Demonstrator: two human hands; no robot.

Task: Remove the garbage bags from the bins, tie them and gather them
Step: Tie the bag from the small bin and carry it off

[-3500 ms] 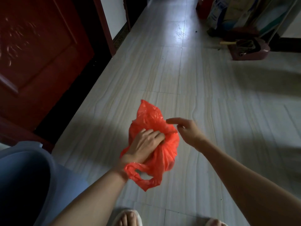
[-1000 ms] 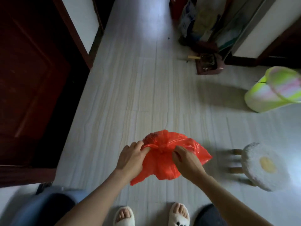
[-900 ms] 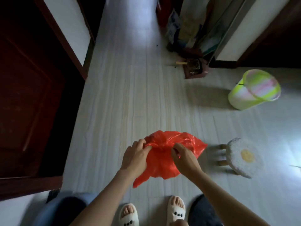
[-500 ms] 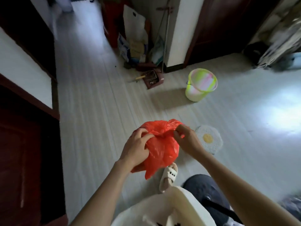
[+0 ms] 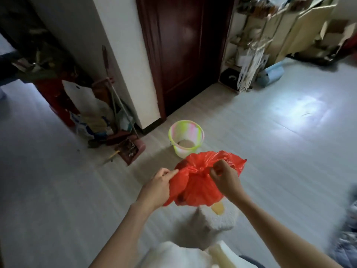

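A red plastic garbage bag (image 5: 199, 188) hangs in the air in front of me, bunched at its top. My left hand (image 5: 158, 187) pinches the bag's left flap. My right hand (image 5: 224, 176) grips the right flap near the gathered neck, fingers curled. A yellow-green and pink bin (image 5: 185, 141) stands open on the floor just beyond the bag, with no liner visible in it.
A fluffy white stool (image 5: 220, 215) with a yellow centre stands under the bag. A dark red dustpan (image 5: 130, 149), broom and bags lean by the white pillar (image 5: 123, 60). A dark wooden door (image 5: 185, 49) is behind the bin. Cluttered shelves (image 5: 251, 45) stand far right.
My view has swung right from the hallway to the room with the bin. Both hands have stayed on the red bag, pulling its flaps apart at the neck.
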